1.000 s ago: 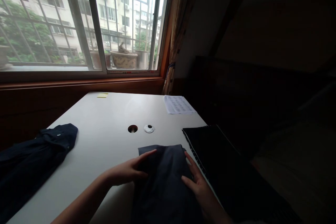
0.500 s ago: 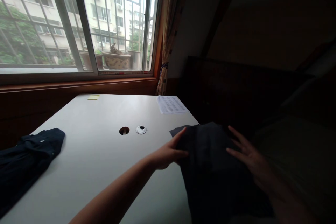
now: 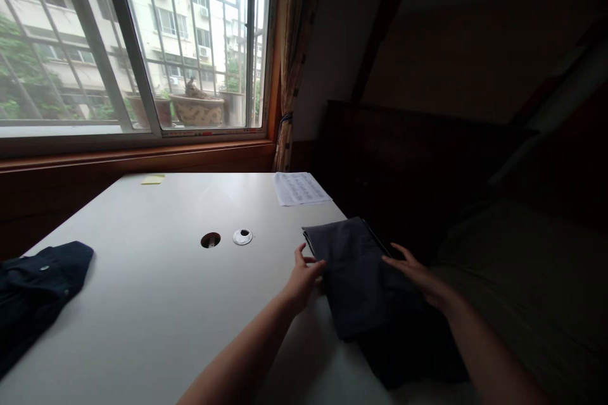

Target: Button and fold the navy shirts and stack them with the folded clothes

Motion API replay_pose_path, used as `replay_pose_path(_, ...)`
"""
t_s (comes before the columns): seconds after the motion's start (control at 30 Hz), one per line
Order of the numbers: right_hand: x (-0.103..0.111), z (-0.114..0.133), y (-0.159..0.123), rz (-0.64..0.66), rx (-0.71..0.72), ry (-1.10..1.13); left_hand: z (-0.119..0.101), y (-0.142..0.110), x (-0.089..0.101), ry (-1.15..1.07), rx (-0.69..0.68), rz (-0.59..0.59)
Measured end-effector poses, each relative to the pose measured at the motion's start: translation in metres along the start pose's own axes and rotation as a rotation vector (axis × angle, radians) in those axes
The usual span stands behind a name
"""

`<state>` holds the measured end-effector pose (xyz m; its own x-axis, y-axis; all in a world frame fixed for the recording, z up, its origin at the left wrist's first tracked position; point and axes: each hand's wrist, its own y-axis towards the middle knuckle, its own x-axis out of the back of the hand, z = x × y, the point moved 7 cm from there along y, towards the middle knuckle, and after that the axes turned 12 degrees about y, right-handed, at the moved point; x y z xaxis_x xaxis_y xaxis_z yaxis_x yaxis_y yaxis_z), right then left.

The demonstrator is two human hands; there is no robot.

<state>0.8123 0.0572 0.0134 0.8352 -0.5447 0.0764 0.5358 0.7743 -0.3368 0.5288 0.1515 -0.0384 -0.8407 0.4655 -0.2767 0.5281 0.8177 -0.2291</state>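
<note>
A dark folded garment [image 3: 358,278] lies over the right edge of the white table, its lower part hanging into shadow. My left hand [image 3: 304,278] is at the garment's left edge, thumb touching the cloth and fingers apart. Along the opposite edge, my right hand [image 3: 420,275] rests with its fingers stretched out and thumb against the fabric. Another dark blue garment [image 3: 45,285], with small light buttons, lies at the table's left side.
The white table [image 3: 190,316] has a round hole [image 3: 210,240] and a round white cap [image 3: 242,237]. Printed sheets [image 3: 300,188] lie at the far right corner, a yellow note [image 3: 153,179] at the far left. Beyond are a window and a tied curtain [image 3: 284,139].
The garment has come down onto the table edge and now looks flatter, with a visible fold. Both hands have moved in closer along its sides. The view has turned slightly right.
</note>
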Motion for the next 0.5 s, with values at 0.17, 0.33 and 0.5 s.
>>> replay_pose_path(0.17,0.007,-0.012,-0.014,0.049,0.015,-0.013,0.010,-0.021,-0.025,0.021,-0.027,0.111)
replay_pose_path(0.33,0.011,0.002,-0.024,0.009,0.051,-0.044,-0.006,-0.028,-0.047,0.103,-0.160,0.119)
replay_pose_path(0.5,0.029,0.015,-0.025,-0.025,0.094,-0.014,-0.010,-0.036,-0.068,0.170,-0.123,0.051)
